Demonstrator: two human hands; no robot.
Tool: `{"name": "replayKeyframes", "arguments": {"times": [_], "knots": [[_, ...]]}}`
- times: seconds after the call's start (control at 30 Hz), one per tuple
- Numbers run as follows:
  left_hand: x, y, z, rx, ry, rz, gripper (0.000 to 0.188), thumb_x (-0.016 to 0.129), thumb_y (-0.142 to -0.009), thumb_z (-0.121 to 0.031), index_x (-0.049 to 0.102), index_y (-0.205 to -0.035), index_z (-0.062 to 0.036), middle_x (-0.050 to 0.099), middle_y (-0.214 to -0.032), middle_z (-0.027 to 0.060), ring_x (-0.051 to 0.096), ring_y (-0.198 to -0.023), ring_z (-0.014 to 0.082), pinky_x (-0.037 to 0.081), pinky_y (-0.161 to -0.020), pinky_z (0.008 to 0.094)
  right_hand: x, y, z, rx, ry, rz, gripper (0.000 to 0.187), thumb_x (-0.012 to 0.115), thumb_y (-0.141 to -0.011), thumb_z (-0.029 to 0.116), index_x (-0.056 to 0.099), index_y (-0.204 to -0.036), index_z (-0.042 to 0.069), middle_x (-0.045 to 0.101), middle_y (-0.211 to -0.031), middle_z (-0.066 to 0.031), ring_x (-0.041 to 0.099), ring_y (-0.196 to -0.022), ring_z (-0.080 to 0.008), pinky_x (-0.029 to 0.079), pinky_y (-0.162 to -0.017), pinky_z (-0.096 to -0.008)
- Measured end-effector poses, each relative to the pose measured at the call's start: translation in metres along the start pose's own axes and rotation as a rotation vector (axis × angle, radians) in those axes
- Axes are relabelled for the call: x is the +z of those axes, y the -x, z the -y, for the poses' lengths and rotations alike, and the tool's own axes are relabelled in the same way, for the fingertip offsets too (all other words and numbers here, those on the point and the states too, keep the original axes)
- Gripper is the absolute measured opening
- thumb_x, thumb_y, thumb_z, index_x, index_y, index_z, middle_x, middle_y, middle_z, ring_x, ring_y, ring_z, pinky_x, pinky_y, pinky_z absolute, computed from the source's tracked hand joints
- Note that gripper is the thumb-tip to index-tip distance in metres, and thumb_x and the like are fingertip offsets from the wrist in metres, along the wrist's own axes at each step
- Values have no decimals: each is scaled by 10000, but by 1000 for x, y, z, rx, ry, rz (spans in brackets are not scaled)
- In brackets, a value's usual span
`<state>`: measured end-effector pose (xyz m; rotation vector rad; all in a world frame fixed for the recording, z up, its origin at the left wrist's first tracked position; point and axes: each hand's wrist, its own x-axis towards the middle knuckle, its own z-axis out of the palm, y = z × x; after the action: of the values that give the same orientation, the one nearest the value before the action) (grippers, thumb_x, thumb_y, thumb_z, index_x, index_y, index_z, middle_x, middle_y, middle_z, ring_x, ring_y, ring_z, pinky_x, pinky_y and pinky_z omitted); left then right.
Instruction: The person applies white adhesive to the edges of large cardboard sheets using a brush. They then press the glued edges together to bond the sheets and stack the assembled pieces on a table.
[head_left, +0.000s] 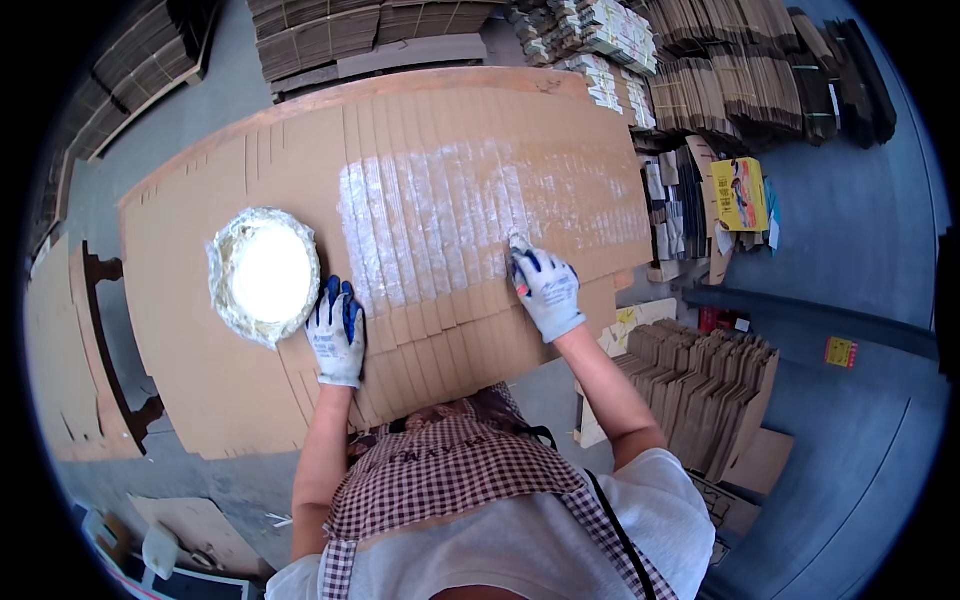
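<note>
Overlapping cardboard sheets (420,350) lie fanned out on the table, with their edges stepped in rows. A shiny whitish wet coat (420,220), glue by its look, covers their middle and right part. My right hand (548,290), in a white and blue work glove, is closed on what looks like a brush, mostly hidden by the fingers, against the coated strips. My left hand (337,335), gloved alike, rests flat with fingers stretched on the uncoated cardboard. Just left of it stands a round tub (222,290) of bright white liquid, its rim wrapped in crumpled, smeared plastic film.
A wooden table edge (330,95) shows behind the sheets. Bundled cardboard stacks (320,40) stand beyond it, with more stacks (720,75) at the far right. A yellow box (740,195) and upright folded cardboard (690,390) are to my right. Another board (85,360) stands left.
</note>
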<state>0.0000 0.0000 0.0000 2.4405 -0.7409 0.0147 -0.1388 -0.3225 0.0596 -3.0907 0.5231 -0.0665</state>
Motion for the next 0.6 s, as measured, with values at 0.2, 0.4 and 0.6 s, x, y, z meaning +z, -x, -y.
{"name": "replayKeyframes", "arguments": {"times": [0.2, 0.4, 0.6], "knots": [[25, -19, -10, 19, 43, -63, 379, 609, -850, -180, 590, -1216, -83, 535, -1311, 122, 512, -1146, 317, 372, -979, 439, -17, -17, -58, 314, 15, -141, 358, 635, -799, 202, 570, -1147, 150, 586, -963, -98, 610, -827, -275, 502, -696, -400], [17, -9, -5, 21, 35, -48, 376, 605, -860, -174, 581, -1225, -88, 538, -1308, 119, 504, -1161, 317, 350, -1000, 448, -21, 19, -13, -119, -43, -23, 374, 654, -761, 175, 595, -1130, 170, 596, -1089, -29, 604, -945, -230, 488, -784, -376], [16, -9, -9, 14, 36, -28, 344, 562, -884, -169, 584, -1206, -50, 530, -1318, 129, 490, -1188, 326, 342, -1013, 453, -13, 28, -58, 101, 8, -77, 416, 643, -758, 148, 576, -1167, 184, 582, -1113, -42, 618, -872, -248, 508, -746, -388]]}}
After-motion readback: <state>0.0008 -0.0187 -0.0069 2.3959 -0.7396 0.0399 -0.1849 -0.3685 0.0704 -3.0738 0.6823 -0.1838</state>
